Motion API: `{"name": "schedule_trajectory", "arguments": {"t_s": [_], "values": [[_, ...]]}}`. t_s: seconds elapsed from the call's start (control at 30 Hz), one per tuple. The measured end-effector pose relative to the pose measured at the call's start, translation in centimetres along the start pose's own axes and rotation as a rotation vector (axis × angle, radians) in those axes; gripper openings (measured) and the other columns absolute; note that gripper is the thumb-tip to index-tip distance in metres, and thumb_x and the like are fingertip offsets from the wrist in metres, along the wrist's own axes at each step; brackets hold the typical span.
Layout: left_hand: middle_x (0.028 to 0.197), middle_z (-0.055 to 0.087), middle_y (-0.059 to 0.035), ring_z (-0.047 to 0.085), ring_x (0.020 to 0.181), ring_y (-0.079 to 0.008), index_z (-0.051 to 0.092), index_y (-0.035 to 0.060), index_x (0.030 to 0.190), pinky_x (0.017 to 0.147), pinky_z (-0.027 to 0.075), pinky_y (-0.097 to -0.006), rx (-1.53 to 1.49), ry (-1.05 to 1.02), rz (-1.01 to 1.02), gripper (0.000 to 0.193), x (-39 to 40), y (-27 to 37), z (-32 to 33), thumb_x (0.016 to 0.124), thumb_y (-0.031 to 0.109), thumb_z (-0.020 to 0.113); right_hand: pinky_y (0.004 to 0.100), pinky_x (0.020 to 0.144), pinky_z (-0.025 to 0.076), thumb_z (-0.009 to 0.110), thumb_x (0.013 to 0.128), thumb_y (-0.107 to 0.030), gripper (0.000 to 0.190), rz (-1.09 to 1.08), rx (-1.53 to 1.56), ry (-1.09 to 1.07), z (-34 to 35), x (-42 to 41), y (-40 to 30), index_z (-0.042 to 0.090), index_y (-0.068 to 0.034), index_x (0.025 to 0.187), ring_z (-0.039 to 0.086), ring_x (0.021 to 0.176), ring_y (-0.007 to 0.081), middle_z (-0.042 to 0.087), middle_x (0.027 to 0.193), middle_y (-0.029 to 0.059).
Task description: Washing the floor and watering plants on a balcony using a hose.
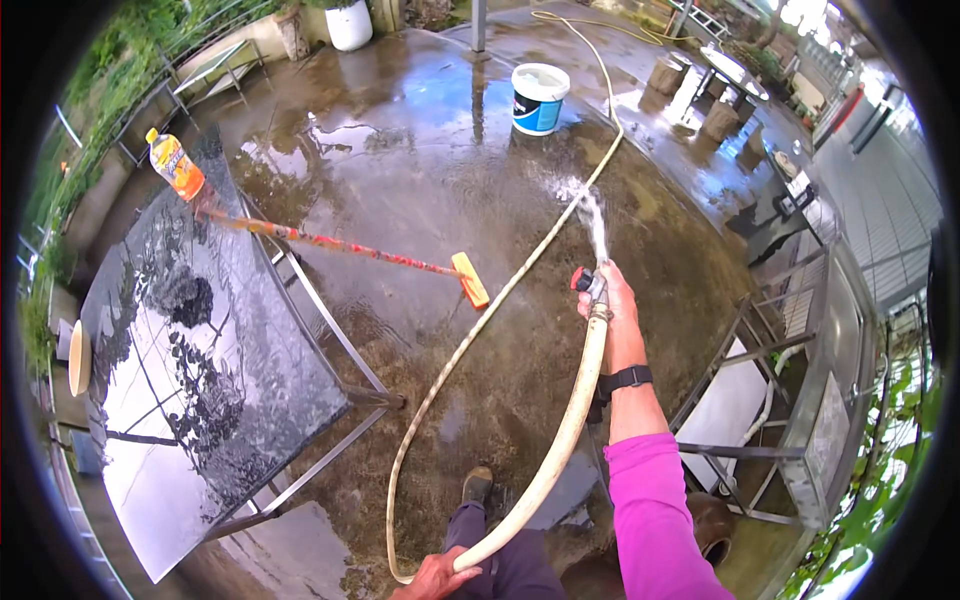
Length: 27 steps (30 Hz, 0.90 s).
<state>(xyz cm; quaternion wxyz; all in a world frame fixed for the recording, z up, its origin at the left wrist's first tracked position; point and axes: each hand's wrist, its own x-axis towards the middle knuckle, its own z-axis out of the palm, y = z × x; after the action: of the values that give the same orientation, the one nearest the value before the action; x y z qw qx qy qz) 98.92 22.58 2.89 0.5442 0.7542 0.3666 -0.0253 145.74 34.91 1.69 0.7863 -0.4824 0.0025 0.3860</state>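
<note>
My right hand (616, 294) grips the metal valve end (598, 285) of a pale hose, beside its red knob. Water (596, 225) sprays from it onto the wet concrete floor (660, 322). Lower down, my left hand (435, 576) holds the same hose (559, 450) near the bottom edge of the view. The hose loops round and runs away across the floor. A long-handled floor brush (471, 281) with an orange and yellow head lies left of the hose, its red-patterned handle against the table. Beyond the spray stands a white and blue plastic bucket (538, 112).
A wet, glossy table (300, 390) with metal legs stands at left, bearing a bottle of orange liquid (177, 166). A metal sink stand (840, 420) and a clay pot (709, 525) are at right. A post (478, 26), log stools (720, 120) and a white planter (349, 26) stand farther off.
</note>
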Motion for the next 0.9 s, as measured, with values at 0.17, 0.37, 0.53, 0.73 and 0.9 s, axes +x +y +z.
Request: {"name": "schedule_trajectory", "arguments": {"t_s": [0.17,0.37,0.53,0.73,0.9], "values": [[0.064,0.053,-0.0184,0.047,0.056,-0.0320,0.052,0.0016,0.091,0.053,0.038,-0.0388,-0.128,0.006,-0.019,0.027,5.7,4.2,0.5,0.079,0.023,0.062,0.0298,0.033,0.038,0.052,0.083,-0.028,0.016,0.006,-0.035,0.031,2.0,5.7,-4.2,0.048,-0.015,0.092,0.048,0.039,0.0182,0.051,0.059,0.0065],[0.061,0.050,-0.0142,0.041,0.054,-0.0211,0.052,0.0018,0.091,0.052,0.038,-0.0356,-0.166,0.082,0.028,0.026,13.1,7.9,3.0,0.079,0.022,0.063,0.0284,0.032,0.041,0.055,0.080,-0.024,0.026,-0.007,0.007,-0.003,1.4,14.0,-9.3,0.050,-0.012,0.103,0.047,0.036,0.0174,0.046,0.060,0.0033],[0.069,0.056,-0.0160,0.055,0.061,-0.0210,0.052,0.0030,0.100,0.056,0.043,-0.0359,-0.163,0.068,-0.027,0.038,18.4,13.9,4.6,0.075,0.027,0.068,0.0284,0.031,0.037,0.052,0.083,-0.030,0.017,0.044,-0.104,-0.080,-0.1,20.8,-13.7,0.046,-0.016,0.092,0.048,0.038,0.0178,0.056,0.063,0.0072],[0.085,0.061,-0.0157,0.061,0.080,-0.0325,0.045,0.0080,0.112,0.070,0.048,-0.0390,-0.225,-0.048,-0.038,0.043,23.5,18.7,2.8,0.078,0.030,0.061,0.0281,0.030,0.036,0.052,0.084,-0.029,0.017,0.211,-0.166,-0.136,2.5,28.0,-13.3,0.048,-0.013,0.087,0.047,0.038,0.0174,0.055,0.060,0.0072],[0.087,0.061,-0.0173,0.059,0.083,-0.0356,0.041,0.0098,0.118,0.072,0.047,-0.0400,-0.260,0.006,-0.116,0.044,26.7,17.8,3.2,0.081,0.030,0.054,0.0277,0.031,0.038,0.056,0.080,-0.030,0.020,0.300,-0.324,-0.278,8.7,32.2,-9.2,0.048,-0.012,0.081,0.048,0.037,0.0165,0.054,0.057,0.0063]]}}
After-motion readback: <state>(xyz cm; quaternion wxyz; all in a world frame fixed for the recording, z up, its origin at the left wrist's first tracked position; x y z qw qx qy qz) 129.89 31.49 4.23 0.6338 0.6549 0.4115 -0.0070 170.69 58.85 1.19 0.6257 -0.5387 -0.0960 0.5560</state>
